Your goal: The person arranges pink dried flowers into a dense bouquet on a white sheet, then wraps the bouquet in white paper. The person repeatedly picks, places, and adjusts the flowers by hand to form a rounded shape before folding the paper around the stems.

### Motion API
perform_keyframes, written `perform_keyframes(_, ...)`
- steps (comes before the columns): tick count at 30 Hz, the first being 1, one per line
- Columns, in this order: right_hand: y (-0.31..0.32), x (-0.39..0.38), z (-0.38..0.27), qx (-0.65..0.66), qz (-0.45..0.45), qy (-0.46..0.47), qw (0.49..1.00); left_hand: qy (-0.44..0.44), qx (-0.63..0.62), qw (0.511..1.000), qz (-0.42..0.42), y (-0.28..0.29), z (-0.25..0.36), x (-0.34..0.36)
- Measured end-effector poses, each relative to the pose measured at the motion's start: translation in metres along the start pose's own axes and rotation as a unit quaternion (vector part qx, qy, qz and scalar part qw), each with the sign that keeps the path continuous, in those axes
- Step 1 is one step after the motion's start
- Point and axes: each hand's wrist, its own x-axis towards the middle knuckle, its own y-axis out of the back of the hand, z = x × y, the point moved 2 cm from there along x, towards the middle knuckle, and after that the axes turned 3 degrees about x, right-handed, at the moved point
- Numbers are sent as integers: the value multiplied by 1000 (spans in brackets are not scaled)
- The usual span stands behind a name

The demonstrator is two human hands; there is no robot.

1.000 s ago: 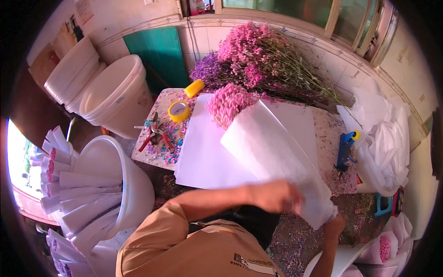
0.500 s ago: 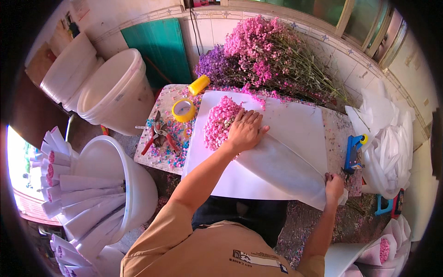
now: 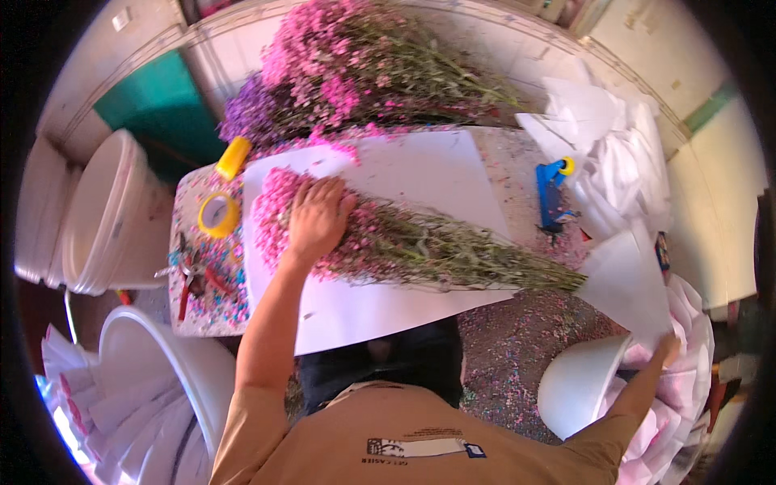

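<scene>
A bunch of small pink flowers (image 3: 388,242) lies across a white paper sheet (image 3: 436,166) on the table, heads to the left and green stems to the right. My left hand (image 3: 318,217) rests on the flower heads, fingers stretched out flat. Far out to the right, my right hand (image 3: 668,349), somewhat blurred, is closed on a thin white wrapping sleeve (image 3: 626,279). The sleeve is clear of most of the bunch, with its near end beside the stem tips.
Pink and purple flowers (image 3: 347,77) are heaped at the back. Tape rolls (image 3: 219,215) and red-handled pruning shears (image 3: 194,279) lie left; a blue tape dispenser (image 3: 552,194) stands right. A white tub (image 3: 578,388) and a bucket (image 3: 109,214) flank the table.
The white sleeve has come off the pink bunch toward the right with my right hand, baring the stems. My left hand stays on the flower heads. The view has shifted right.
</scene>
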Motion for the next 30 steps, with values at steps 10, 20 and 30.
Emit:
perform_keyframes(10, 157, 11, -123, 723, 143, -100, 668, -29, 74, 997, 5, 42, 24, 4)
perform_keyframes(20, 187, 87, -551, 525, 75, 315, 787, -47, -292, 942, -160, 75, 100, -120)
perform_keyframes(30, 203, -383, -776, 512, -625, 495, 319, 447, -670, 586, -93, 34, 19, -166)
